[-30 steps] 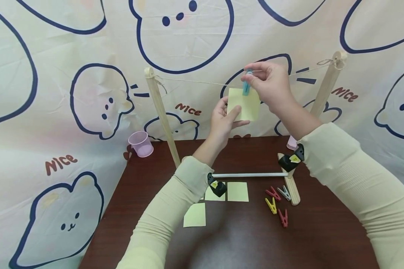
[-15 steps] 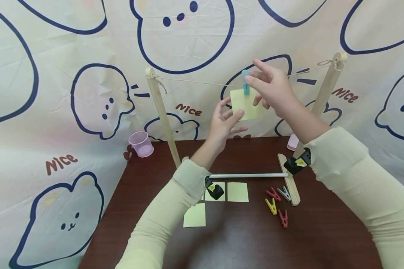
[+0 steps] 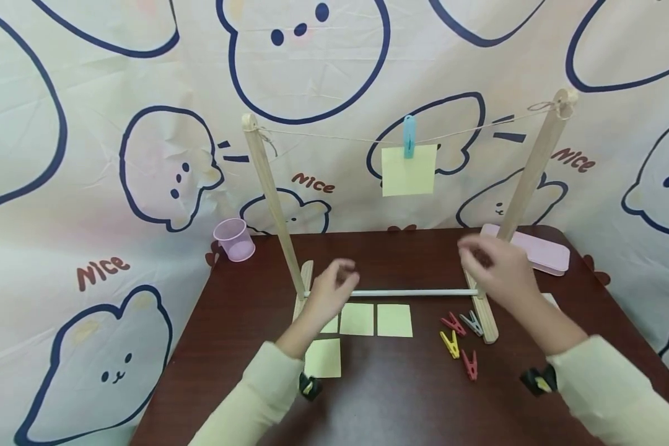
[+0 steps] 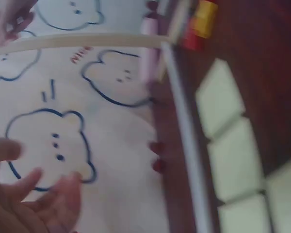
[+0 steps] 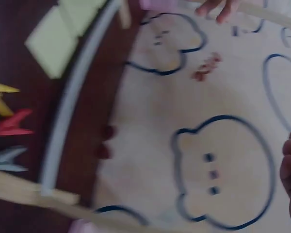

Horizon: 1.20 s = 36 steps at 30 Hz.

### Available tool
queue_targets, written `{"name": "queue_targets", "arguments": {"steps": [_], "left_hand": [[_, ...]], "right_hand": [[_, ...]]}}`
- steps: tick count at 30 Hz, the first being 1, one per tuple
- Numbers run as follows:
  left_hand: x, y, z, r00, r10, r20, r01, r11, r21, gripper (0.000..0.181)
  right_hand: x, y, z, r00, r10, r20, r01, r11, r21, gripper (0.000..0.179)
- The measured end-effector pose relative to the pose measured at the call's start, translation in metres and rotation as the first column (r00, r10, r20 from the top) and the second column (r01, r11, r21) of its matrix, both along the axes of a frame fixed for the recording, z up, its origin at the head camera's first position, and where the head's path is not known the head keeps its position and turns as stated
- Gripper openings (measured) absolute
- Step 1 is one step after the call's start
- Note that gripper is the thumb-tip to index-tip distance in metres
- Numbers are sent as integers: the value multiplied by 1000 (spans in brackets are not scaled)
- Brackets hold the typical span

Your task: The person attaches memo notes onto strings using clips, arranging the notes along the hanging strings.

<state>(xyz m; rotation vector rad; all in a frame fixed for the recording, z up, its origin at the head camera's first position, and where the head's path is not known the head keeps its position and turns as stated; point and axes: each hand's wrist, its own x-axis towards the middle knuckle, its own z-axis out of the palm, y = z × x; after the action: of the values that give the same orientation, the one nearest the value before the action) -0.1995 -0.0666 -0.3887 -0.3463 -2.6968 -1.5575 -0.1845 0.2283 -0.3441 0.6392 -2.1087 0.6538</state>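
A pale yellow sticky note [image 3: 408,176] hangs from a string [image 3: 323,134], held there by a light blue clothespin [image 3: 409,137]. Both hands are away from it, lower down. My left hand [image 3: 330,288], fingers loosely curled, is over the left end of the white rod [image 3: 412,293] and holds nothing. In front of the right wooden post [image 3: 526,179] is my right hand [image 3: 502,269], also loosely curled and without anything in it. Several more sticky notes [image 3: 357,319] lie on the table, one partly behind the left hand. Both wrist views are blurred; the left hand [image 4: 43,204] appears empty there.
Two red clothespins [image 3: 469,365], a yellow clothespin [image 3: 450,344] and a grey clothespin [image 3: 471,323] lie near the right wooden foot [image 3: 485,319]. A pink cup [image 3: 235,240] stands back left, beyond the left post [image 3: 273,201]. A pink case [image 3: 541,251] lies back right.
Both hands have let go of the note and the blue clothespin and come down and apart, left hand to the left, right hand to the right. The note now hangs freely from the string.
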Motion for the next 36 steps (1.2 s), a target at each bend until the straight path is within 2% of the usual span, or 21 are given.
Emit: {"name": "queue_targets", "arguments": {"steps": [1, 2, 5, 6, 7, 9, 13, 15, 16, 18, 21, 22, 24, 27, 29, 32, 34, 36], "left_hand": [[7, -5, -9, 1000, 13, -29, -16, 994, -111, 29], [14, -10, -19, 998, 29, -60, -41, 976, -214, 29], [33, -21, -49, 984, 92, -154, -152, 882, -447, 28], [39, -24, -59, 977, 115, -180, -191, 848, -495, 28], [44, -27, -68, 972, 140, -189, -220, 822, -526, 27], [52, -30, -84, 963, 184, -195, -264, 781, -565, 23], [58, -31, -106, 960, 251, -123, -273, 746, -608, 32], [59, -29, -114, 957, 280, -74, -263, 736, -623, 43], [58, -28, -117, 954, 296, -53, -263, 733, -628, 49], [58, -25, -122, 944, 330, -23, -267, 718, -643, 61], [57, -21, -126, 930, 368, -7, -282, 700, -656, 64], [57, -20, -127, 927, 376, -9, -289, 697, -657, 64], [55, -18, -128, 923, 385, -15, -298, 689, -661, 63], [54, -17, -129, 916, 401, -9, -303, 675, -673, 64], [55, -17, -128, 910, 414, 7, -296, 662, -689, 66], [56, -16, -127, 904, 427, 32, -283, 652, -703, 68], [57, -16, -126, 905, 424, 39, -280, 662, -695, 67], [58, -16, -126, 914, 405, 34, -281, 688, -669, 66]], "right_hand": [[6, 6, -16, 998, -32, 47, 29, 998, 57, 13], [11, 13, -33, 994, -65, 91, 54, 992, 111, 11], [29, 26, -80, 955, -170, 243, 115, 968, 225, 10], [35, 29, -93, 927, -209, 312, 132, 959, 251, 9], [41, 31, -105, 888, -249, 387, 147, 950, 275, 9], [50, 34, -126, 790, -310, 529, 155, 936, 316, 15], [58, 33, -153, 593, -360, 720, 125, 925, 360, 47], [59, 31, -162, 524, -368, 768, 116, 924, 364, 64], [59, 29, -166, 501, -373, 781, 114, 923, 368, 70], [58, 25, -172, 471, -392, 790, 117, 916, 385, 77], [56, 21, -178, 460, -420, 782, 132, 904, 408, 80], [55, 20, -180, 463, -430, 775, 140, 899, 415, 80], [52, 18, -183, 455, -447, 770, 153, 891, 427, 81], [49, 15, -187, 470, -466, 750, 175, 882, 438, 79], [47, 13, -189, 494, -470, 731, 187, 879, 438, 76], [48, 10, -193, 557, -457, 694, 203, 885, 419, 63], [49, 9, -195, 599, -444, 667, 205, 890, 408, 52], [51, 10, -196, 640, -431, 636, 206, 894, 398, 44]]}}
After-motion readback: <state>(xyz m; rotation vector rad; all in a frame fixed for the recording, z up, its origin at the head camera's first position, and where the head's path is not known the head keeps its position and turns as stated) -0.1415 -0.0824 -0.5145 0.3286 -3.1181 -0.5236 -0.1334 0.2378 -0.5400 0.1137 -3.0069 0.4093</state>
